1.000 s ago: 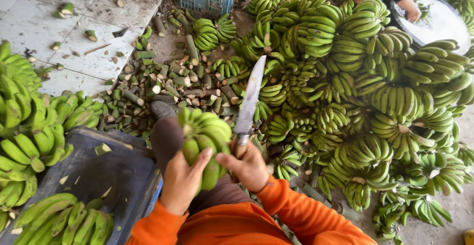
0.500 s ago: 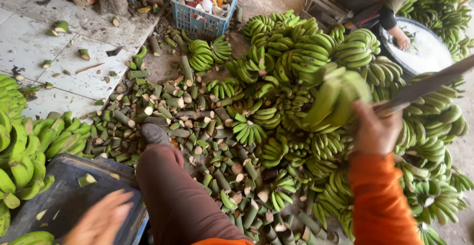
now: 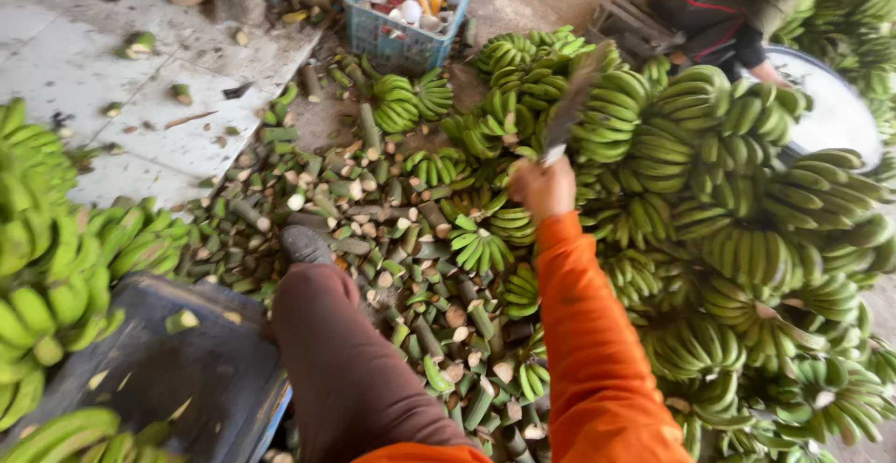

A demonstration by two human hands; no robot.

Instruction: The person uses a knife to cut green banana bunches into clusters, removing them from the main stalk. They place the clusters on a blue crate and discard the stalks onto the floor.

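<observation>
Right hand (image 3: 541, 188) is stretched out over the banana pile (image 3: 737, 230), fist clamped round the handle of a knife (image 3: 571, 108). The blade's blurry and sticks up and away from the knuckles, over the green bunches just past the fingers. So the knife's in the hand, and the bananas are right under and to the right of it. Left hand isn't in view at all. Chopped stems (image 3: 411, 239) litter the floor left of the orange sleeve (image 3: 593, 351), with a blue crate (image 3: 403, 45) further back and more bananas on the far left
</observation>
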